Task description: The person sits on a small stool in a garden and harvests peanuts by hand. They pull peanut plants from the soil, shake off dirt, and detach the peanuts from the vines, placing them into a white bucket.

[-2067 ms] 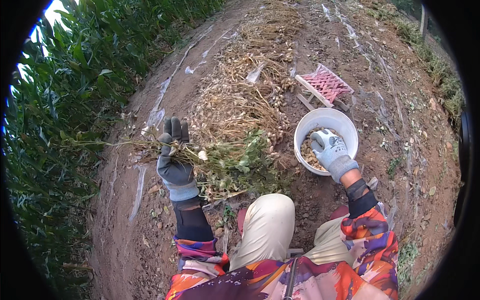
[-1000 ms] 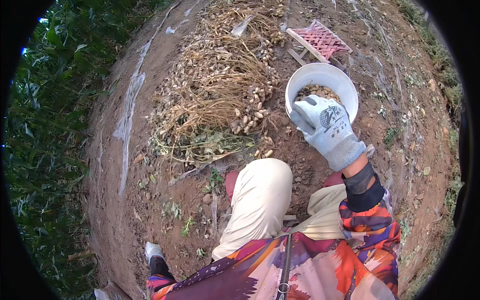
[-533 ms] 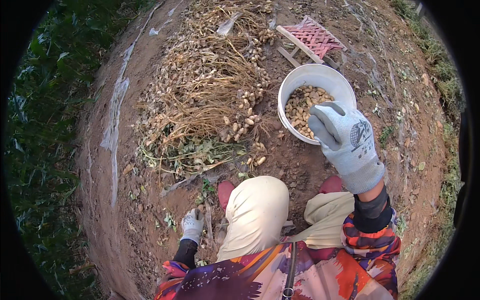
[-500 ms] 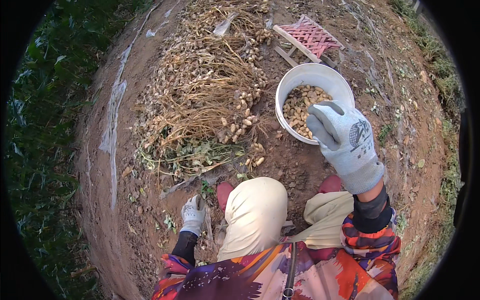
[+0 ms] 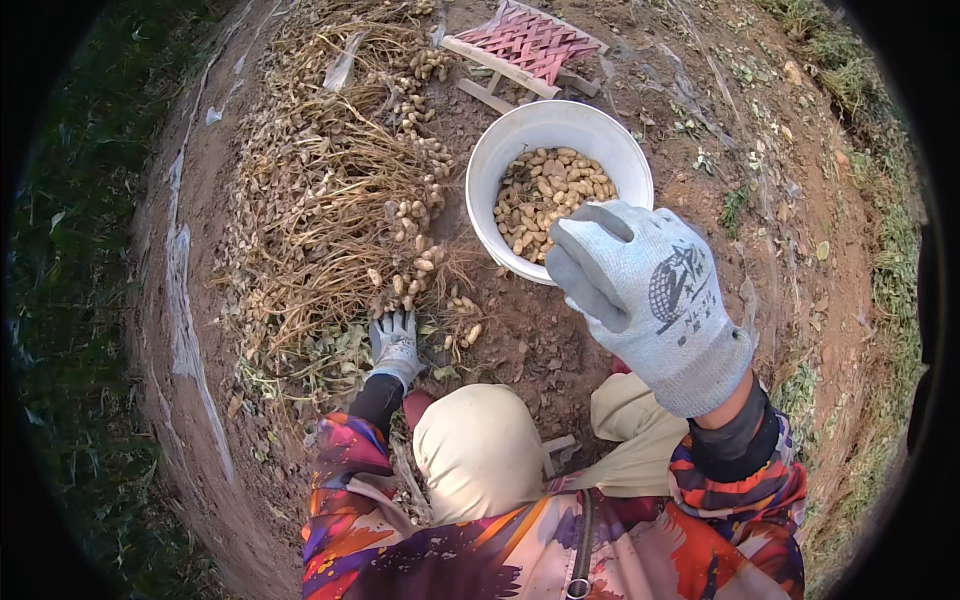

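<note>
My left hand [image 5: 396, 347], in a grey-white coated glove, reaches to the near end of a row of dried peanut plants [image 5: 325, 220]. Its fingers are stretched out and a little apart, the tips at the stems and leaves. Clusters of peanut pods [image 5: 412, 285] hang along the right side of the row. Over the near right edge of a white bucket [image 5: 628, 165] is my right hand [image 5: 655, 300], gloved alike. Its fingers are curled against the thumb, and anything inside them is hidden. Loose peanuts [image 5: 550, 190] lie in the bucket.
A low wooden folding stool [image 5: 530, 42] with a pink woven seat stands beyond the bucket. Strips of plastic film [image 5: 183, 300] lie on the soil to the left. Green plants [image 5: 75, 300] border the far left. My knees [image 5: 475, 450] are close in front.
My left hand has moved forward from bare soil to the peanut plants. My right hand stays curled near the bucket. The whole view has shifted, so the bucket and stool appear further left.
</note>
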`<state>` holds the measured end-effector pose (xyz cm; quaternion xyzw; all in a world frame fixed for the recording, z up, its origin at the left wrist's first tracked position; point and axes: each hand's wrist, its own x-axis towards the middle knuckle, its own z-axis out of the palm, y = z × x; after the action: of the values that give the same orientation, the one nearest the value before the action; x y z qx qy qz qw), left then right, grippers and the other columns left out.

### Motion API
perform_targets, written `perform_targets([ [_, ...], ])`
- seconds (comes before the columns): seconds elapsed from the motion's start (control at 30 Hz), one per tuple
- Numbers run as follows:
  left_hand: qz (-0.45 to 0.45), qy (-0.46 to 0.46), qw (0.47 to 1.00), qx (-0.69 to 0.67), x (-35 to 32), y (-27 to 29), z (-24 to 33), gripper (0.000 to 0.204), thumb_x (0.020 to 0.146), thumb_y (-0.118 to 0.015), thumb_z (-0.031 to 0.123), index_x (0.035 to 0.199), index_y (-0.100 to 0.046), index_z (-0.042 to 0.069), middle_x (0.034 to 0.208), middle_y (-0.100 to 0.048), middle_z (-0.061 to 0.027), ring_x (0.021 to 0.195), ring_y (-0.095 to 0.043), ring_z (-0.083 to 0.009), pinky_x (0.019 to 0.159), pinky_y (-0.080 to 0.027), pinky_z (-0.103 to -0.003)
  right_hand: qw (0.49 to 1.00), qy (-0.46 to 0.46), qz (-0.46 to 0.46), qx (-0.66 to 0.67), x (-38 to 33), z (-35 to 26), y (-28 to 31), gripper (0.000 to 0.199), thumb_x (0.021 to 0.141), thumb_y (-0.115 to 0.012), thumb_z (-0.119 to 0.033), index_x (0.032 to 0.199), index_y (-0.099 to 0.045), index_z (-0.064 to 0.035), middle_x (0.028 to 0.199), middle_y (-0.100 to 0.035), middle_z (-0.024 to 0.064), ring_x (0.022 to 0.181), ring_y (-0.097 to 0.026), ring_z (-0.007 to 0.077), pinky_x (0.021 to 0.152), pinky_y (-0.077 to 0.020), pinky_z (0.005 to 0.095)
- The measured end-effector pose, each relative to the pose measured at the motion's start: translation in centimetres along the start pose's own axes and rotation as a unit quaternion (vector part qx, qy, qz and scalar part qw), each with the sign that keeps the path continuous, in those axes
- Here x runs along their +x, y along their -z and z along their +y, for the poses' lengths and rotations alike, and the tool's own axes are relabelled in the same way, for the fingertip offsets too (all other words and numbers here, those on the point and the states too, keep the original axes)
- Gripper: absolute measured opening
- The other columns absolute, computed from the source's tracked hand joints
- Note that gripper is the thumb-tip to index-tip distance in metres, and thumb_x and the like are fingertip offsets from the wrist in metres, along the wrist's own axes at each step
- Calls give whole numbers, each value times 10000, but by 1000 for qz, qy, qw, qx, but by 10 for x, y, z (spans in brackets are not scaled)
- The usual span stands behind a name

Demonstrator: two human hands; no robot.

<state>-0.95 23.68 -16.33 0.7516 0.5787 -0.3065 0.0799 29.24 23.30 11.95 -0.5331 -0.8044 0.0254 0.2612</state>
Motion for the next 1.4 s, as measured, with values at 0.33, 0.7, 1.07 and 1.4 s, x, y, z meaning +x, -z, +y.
perform_targets([
  [0.33,106,100,981,-130,-13,-11,-14,536,641,-688,212,1120,-478,91,988,-564,-116,901,-561,-290,810,-438,-366,995,3,-97,-34,-2,-3,5,353,648,-669,-142,986,-577,-102,951,-576,73,815,-585,268,702,-460,392],
  [0.7,30,22,991,-132,-38,4,-31,371,725,-590,223,1090,-596,153,1083,-604,-113,998,-579,-279,843,-465,-390,1000,4,-18,-6,0,-3,12,335,631,-659,-128,951,-570,-86,894,-564,100,844,-572,292,731,-455,412],
  [1.07,45,-7,948,-315,-47,178,-97,234,698,-650,152,869,-631,-6,706,-640,-111,632,-613,-188,567,-470,-309,991,-32,8,129,-2,6,-6,269,752,-627,-230,971,-576,-83,955,-581,153,878,-568,325,763,-455,417],
  [1.4,144,42,900,-409,-68,214,-98,341,661,-696,126,968,-606,6,806,-642,-133,709,-609,-227,630,-473,-324,965,-143,-172,137,7,3,4,319,789,-559,-344,975,-597,-87,976,-587,178,883,-566,341,767,-445,420],
])
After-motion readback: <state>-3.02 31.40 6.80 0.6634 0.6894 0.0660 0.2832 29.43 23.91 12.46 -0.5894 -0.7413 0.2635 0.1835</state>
